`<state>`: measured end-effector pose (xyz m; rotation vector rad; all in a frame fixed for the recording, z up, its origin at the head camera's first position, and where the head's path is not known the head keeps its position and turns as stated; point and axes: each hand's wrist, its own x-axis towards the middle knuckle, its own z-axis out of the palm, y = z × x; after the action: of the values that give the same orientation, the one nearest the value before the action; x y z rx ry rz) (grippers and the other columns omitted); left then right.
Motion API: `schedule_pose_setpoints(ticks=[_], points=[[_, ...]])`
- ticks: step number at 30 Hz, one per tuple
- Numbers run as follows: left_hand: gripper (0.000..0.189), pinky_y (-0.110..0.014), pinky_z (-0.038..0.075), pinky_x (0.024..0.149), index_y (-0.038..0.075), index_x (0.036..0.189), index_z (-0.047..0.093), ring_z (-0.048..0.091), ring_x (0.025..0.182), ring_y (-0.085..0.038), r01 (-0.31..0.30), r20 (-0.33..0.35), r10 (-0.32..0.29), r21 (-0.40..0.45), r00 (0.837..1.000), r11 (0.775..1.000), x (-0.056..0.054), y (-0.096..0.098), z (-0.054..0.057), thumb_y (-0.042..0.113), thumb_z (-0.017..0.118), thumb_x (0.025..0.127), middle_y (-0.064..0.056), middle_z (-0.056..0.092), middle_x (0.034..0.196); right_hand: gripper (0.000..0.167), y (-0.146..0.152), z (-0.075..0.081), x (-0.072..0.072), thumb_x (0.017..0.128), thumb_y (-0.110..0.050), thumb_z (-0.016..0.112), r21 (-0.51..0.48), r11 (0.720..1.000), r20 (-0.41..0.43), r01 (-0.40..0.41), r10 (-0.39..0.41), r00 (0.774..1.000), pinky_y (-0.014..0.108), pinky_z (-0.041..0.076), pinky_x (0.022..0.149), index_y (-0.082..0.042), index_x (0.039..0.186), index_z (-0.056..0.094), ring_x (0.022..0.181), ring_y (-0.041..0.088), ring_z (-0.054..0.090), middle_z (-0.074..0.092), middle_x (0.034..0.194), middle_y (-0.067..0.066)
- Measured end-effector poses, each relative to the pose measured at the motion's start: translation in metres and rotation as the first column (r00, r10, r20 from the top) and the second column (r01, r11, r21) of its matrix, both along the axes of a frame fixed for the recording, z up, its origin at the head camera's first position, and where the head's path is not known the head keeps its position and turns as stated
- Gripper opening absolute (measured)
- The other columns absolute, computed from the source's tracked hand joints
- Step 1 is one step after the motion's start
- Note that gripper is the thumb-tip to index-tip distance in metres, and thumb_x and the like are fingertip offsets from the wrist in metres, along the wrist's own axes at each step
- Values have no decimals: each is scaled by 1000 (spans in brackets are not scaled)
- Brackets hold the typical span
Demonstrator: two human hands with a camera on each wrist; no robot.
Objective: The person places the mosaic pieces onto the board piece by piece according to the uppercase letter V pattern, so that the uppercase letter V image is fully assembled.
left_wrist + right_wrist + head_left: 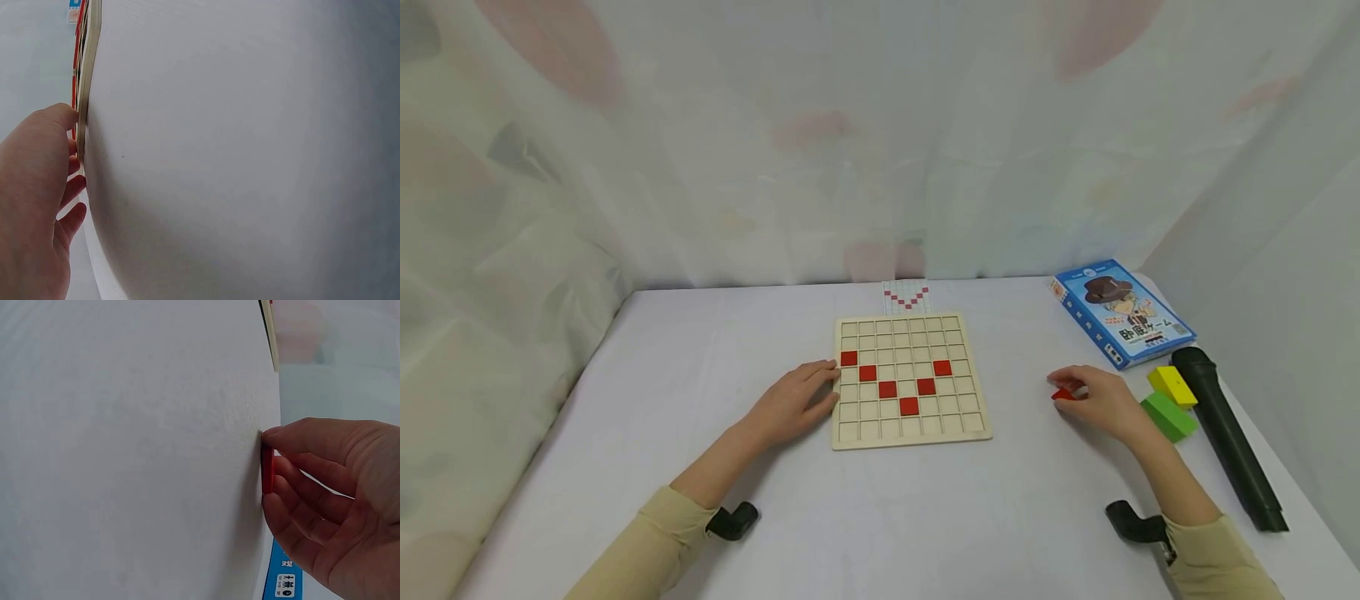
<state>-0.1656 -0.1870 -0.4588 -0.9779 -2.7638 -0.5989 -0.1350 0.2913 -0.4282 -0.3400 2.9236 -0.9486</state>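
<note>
A wooden grid board [857, 433] lies flat on the table, with several red square tiles [909, 407] set in its cells in a V shape. My left hand [792, 403] rests at the board's left edge, fingertips and thumb against it. In the left wrist view the fingers [74, 187] sit along the rim of the board [92, 56]. Right of the board, my right hand [1099, 402] pinches a red tile [1063, 394] between thumb and fingers. Seen from the right wrist, that red tile [268, 470] stands edge-on, close to the white tabletop.
Behind the board is a small pattern card [907, 297] with a red V. At the right lie a blue game box [1123, 312], yellow blocks [1172, 386], green blocks [1168, 417] and a long black tube [1232, 442]. A pale curtain [880, 150] hangs behind the table.
</note>
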Motion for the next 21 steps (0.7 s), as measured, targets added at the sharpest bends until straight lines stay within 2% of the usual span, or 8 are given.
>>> schedule_pose_setpoints(ticks=[8, 14, 21], points=[[40, -48, 42, 105, 3, 128, 61, 51, 127, -30, 4, -4, -4, 5, 1000, 1000, 1, 0, 1, 24, 65, 94, -14, 56, 135, 35, -9, 0, -6, 85, -6, 74, -30, 999, 2, -20, 20, 1000, 46, 55, 85, -1, 118, 65, 95, 28, 57, 66, 108, 14], [39, -44, 41, 106, 5, 128, 61, 50, 128, -28, -6, 27, 6, -9, 1000, 1000, -1, -1, 0, 26, 63, 95, -12, 56, 137, 34, -20, -1, -11, 85, -4, 73, -49, 999, -20, -24, 23, 1000, 47, 55, 85, -2, 118, 66, 95, 28, 58, 66, 110, 14], [39, -46, 41, 106, 5, 129, 61, 50, 128, -29, -10, 27, 10, -2, 1000, 1000, 0, 0, 1, 25, 63, 95, -12, 56, 137, 33, -37, -4, -22, 85, -6, 73, -82, 996, -21, -20, 18, 1000, 47, 55, 86, -3, 118, 66, 97, 28, 59, 66, 111, 13]])
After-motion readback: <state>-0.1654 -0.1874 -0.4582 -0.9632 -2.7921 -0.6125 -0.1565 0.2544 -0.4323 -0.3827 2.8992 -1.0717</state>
